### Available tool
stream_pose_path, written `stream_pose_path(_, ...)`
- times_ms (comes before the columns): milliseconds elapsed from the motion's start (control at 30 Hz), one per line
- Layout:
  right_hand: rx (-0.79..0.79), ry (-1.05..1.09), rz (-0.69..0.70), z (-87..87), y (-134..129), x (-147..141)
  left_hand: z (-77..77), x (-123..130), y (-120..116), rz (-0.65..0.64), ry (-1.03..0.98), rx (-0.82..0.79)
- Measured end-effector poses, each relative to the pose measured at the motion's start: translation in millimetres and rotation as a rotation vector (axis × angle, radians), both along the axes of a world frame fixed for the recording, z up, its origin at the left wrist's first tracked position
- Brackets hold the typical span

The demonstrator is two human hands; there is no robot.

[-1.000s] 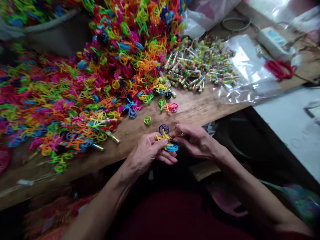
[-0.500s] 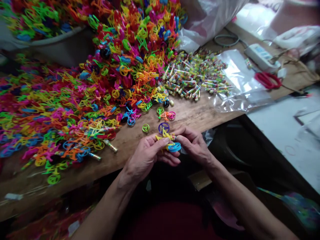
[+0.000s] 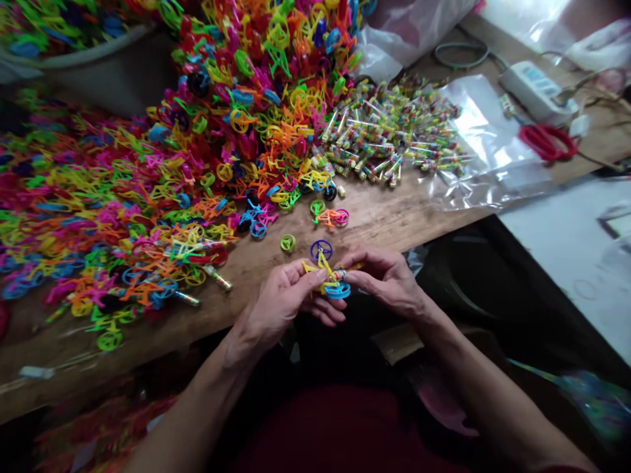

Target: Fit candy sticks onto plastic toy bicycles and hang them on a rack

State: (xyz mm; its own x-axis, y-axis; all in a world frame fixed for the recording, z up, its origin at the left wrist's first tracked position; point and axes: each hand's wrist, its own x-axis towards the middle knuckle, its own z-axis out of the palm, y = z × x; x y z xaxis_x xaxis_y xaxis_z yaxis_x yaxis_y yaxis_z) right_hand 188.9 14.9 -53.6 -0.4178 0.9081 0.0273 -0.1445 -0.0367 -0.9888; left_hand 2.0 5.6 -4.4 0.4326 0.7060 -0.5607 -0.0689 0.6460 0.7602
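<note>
Pinching a probably light, stiff toy bicycle (image 3: 322,261) near the edge of the counter (image 3: 384,230), the nearly closed left hand (image 3: 280,292) grips its yellow frame (image 3: 309,268), seemingly a safer hold than its 2 wheels (image 3: 339,292), while the right hand (image 3: 387,279) pinches a small patterned tube (image 3: 339,275).

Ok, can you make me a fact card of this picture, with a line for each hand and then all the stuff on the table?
Left hand: holds a yellow toy bike
Bike's wheels: purple wheel, blue wheel
Right hand: pinches a small patterned piece against the bike
Loose in front: green wheel; orange toy bike with green and pink wheels
Big heap: colourful plastic parts
Smaller heap: little tubes
Farther right: clear plastic bag, power strip
Under it all: wooden table
</note>
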Motion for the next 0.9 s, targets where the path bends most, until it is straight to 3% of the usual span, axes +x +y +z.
stream_pose_path(167, 0.376, -0.249, -0.078, 3.8, -8, -4, 3.7, -6, 1, -0.062, 0.134, 0.018)
stream_pose_path(267, 0.502, -0.274, -0.136, 1.1, -16, -9, 3.3, -10, -1, -0.145, 0.093, -0.030)
stream_pose_path(467, 0.535, -0.347, -0.214, -3.7, -27, -15, -4.7, -11, -6, -0.074, 0.010, 0.004)
stream_pose_path(633, 0.622, -0.362, -0.220, -7.0, -26, -15, 0.0, -12, -7, -0.168, 0.029, 0.002)
stream_pose_path(833, 0.654, -0.445, 0.026, -4.4, -16, -13, -2.7, -12, -9, -0.119, 0.112, -0.044)
stream_pose_path(900, 0.615, -0.457, 0.001, -2.1, -15, -12, -5.2, -25, -5, -0.106, 0.215, -0.023)
